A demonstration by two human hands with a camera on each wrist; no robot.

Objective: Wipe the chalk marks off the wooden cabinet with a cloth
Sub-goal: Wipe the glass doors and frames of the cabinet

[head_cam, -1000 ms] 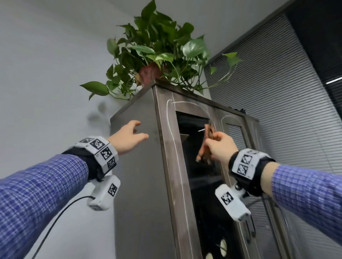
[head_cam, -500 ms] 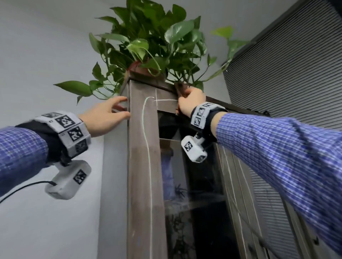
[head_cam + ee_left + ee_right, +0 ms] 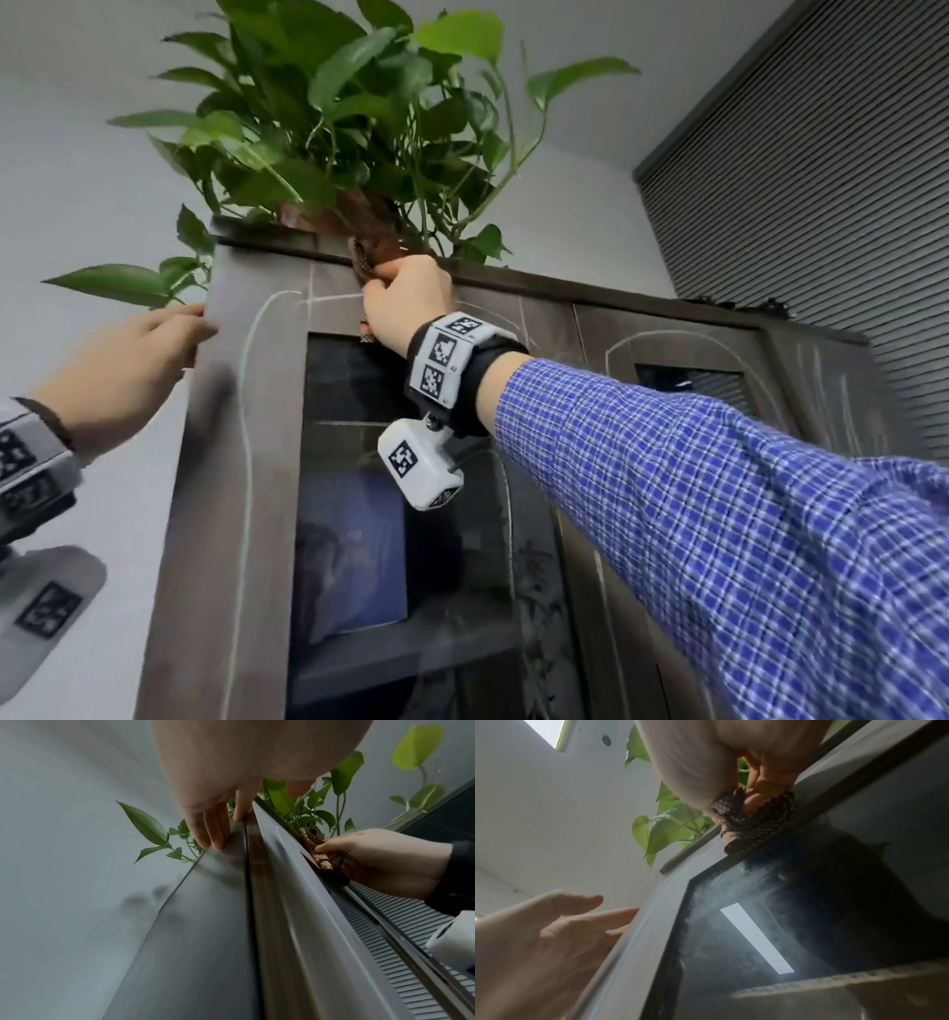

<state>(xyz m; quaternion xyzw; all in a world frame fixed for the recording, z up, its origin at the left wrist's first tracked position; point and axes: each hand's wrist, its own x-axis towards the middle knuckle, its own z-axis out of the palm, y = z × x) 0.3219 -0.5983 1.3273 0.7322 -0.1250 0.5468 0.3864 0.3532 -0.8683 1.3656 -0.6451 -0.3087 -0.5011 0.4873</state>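
Right wrist view, looking up along the cabinet front. Right hand (image 3: 731, 760) at top of frame, fingers curled round a bunched brown cloth (image 3: 754, 821) with a woven pattern; cloth pressed against the upper rail of the cabinet (image 3: 654, 902), just above the glass door pane (image 3: 808, 923). Pane carries a hazy pale smear near its upper left corner and reflects a bright rectangular light. Left hand (image 3: 539, 943) at lower left, fingers straight, tips touching the cabinet's side edge. Green plant leaves (image 3: 664, 829) hang over the top edge. White ceiling behind.
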